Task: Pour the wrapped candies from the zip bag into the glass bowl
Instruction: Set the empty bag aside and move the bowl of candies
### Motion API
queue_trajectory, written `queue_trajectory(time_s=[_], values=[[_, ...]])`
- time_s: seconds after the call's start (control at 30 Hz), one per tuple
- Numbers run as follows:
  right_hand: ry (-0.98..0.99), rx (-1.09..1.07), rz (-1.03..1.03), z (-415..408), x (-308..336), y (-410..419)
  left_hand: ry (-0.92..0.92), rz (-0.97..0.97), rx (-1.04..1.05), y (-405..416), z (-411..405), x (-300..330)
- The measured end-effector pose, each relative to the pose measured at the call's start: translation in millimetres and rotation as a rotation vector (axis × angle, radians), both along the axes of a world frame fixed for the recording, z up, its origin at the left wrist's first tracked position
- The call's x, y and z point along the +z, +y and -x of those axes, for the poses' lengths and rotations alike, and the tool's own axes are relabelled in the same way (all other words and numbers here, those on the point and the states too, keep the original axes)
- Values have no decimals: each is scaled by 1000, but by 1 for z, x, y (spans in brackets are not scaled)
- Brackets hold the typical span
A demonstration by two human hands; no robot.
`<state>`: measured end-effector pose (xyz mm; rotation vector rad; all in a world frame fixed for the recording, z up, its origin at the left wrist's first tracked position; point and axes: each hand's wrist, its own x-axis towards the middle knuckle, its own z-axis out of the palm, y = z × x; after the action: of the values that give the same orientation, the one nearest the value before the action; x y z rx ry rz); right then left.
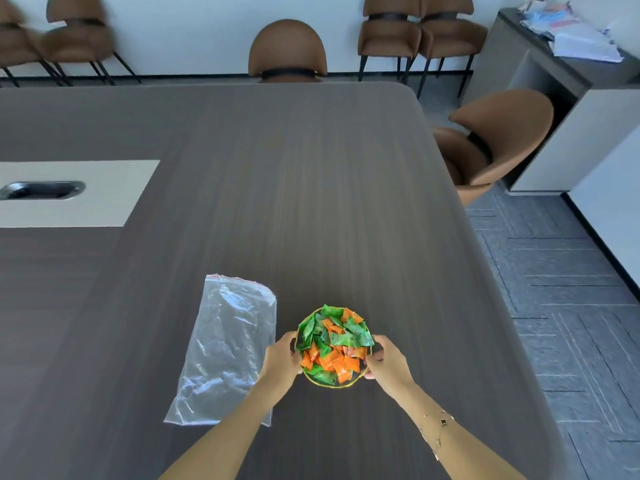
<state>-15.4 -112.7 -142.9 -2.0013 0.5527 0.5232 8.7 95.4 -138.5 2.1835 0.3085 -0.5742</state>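
A glass bowl [329,384] with a gold rim stands on the dark table near me, heaped with green and orange wrapped candies [332,344]. My left hand [281,358] grips the bowl's left side and my right hand [386,360] grips its right side. The clear zip bag [225,344] with a red seal strip lies flat on the table just left of the bowl, with no candies visible inside. My left forearm crosses over the bag's near right corner.
The dark wood table [277,185] stretches away, with a pale inset panel and cable hatch [41,190] at far left. Brown chairs [287,50] stand at the far end and at the right edge [495,143]. A cabinet with papers [575,36] is at back right.
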Motion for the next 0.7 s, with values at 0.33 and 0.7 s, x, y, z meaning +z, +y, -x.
queue_trajectory(time_s=[0.33,0.7], values=[[-54,9,20,-72,46,-20,-158,81,-24,-15,-66,59],[-124,29,-34,-262,57,-32,-150,-14,37,-28,-251,79]])
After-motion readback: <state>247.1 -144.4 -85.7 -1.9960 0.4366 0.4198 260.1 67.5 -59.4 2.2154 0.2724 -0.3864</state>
